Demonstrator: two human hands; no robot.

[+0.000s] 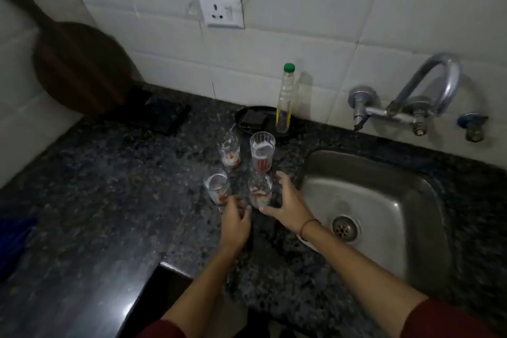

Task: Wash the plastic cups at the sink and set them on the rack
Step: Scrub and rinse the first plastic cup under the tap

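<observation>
Several clear plastic cups with white and red residue stand grouped on the dark granite counter, left of the sink. At the back are a short cup and a taller cup. In front are the front left cup and the front right cup. My right hand is spread beside the front right cup, thumb and fingers apart on its right side, not closed on it. My left hand lies between the two front cups, fingers loosely curled by the front left cup's base. No rack is in view.
A steel wall tap arches over the sink's back right. Behind the cups, a green-capped bottle stands on a black dish holding a dark sponge. A wooden board leans at the left wall. The counter edge steps in near my left forearm.
</observation>
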